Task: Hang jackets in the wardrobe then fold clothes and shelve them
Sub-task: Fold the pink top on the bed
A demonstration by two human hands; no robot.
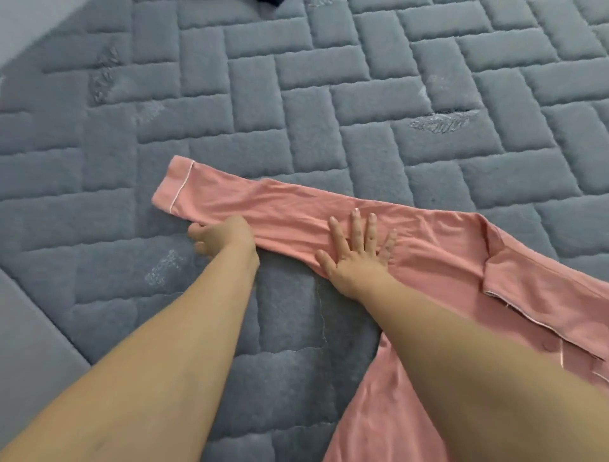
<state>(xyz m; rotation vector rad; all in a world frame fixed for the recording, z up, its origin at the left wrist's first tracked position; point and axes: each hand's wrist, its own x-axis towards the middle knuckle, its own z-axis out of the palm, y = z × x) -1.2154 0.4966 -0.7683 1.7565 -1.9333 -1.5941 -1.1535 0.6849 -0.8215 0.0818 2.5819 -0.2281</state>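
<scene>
You are in the folding half of the job, with one garment in hand and nothing finished that shows. The pink soft-knit pyjama top with pale piping point(362, 217) lies spread on the grey quilted brick-pattern bed cover point(329, 99), its long sleeve stretched out toward the bed's left side and its body trailing off toward the near right corner. Your right hand point(357, 250) lies flat on the sleeve, fingers straight and spread, pressing the cloth down and gripping nothing. Your left hand point(220, 237) sits at the sleeve's near edge with fingers curled under; it appears to pinch that edge, though the fingertips are hidden beneath the hand.

Judging by this, the sleeve is not yet folded in, so the folding proper and the shelving are both left. No wardrobe, shelf or jacket is in view, so whether the hanging is done cannot be told. The top's body is cut off at the right and bottom. A dark scrap point(268, 2) at the far edge is too clipped to identify.
</scene>
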